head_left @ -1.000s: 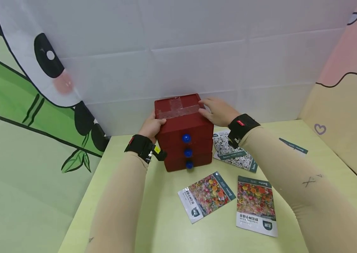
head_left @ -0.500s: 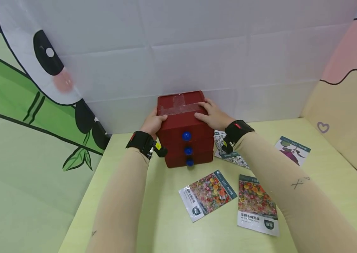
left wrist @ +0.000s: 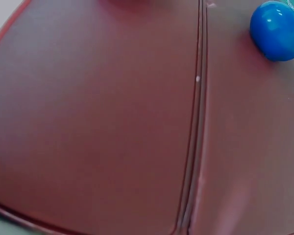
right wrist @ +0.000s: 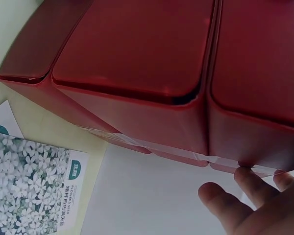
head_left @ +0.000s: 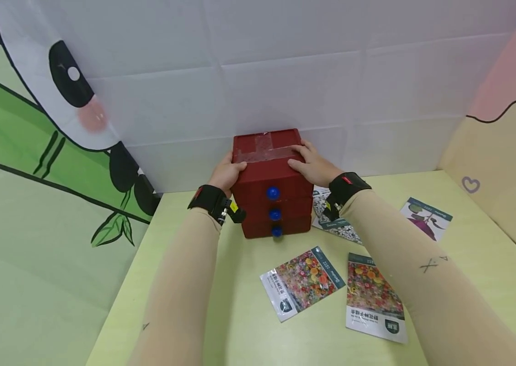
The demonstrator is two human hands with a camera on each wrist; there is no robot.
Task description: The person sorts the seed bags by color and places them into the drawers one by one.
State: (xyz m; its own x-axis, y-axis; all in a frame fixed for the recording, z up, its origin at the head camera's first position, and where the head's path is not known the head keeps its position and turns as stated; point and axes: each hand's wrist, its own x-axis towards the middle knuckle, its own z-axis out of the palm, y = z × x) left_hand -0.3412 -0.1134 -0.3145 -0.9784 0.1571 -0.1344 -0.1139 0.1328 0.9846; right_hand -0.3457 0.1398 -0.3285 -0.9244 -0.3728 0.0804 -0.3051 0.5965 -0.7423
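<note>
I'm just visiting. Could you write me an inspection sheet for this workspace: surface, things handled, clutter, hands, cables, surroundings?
Surface: pale yellowish table.
Things handled: red drawer box, upright, with three blue knobs and clear tape across its top.
Clutter: two colourful flower packets in front; white-flowered packet beside the box; purple-pictured packet farther right.
Hands: left hand grips the box's left side, thumb on top; right hand rests on its right top edge.
Cables: nothing seen.
Surroundings: cartoon-printed backdrop behind the table.

The right wrist view crops the right hand (right wrist: pixel 269 210) and red three-drawer box (right wrist: pixel 137 49), while the beige fabric sleeve (head_left: pixel 404 249) partly hides a rectangular multicoloured flower-print packet (head_left: pixel 372 295).
</note>
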